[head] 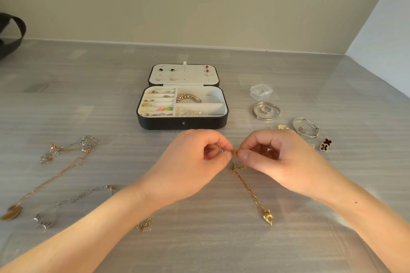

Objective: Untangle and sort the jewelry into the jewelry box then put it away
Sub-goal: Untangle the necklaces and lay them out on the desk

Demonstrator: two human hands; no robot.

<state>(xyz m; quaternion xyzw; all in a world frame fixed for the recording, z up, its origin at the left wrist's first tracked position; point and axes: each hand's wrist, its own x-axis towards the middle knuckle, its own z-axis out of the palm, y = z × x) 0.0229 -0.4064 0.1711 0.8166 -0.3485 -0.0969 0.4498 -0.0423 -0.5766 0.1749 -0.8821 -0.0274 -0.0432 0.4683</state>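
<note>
A black jewelry box (182, 122) stands open at the table's middle, with rings, earrings and a beaded bracelet (188, 97) in its cream compartments. In front of it my left hand (195, 162) and my right hand (273, 157) pinch the two clasp ends of a gold necklace (248, 190). Its chain trails toward me across the table and ends in a gold pendant (268, 217). The fingertips nearly touch each other.
At the left lie a rose-gold necklace (55, 175), a silver necklace (73, 199) and a small gold chain (144, 226). At the right are two silver bangles (266, 111) (306, 127), a clear plastic case (261, 91), a black clover piece (325, 144) and small charms. A dark bag (11, 33) sits far left.
</note>
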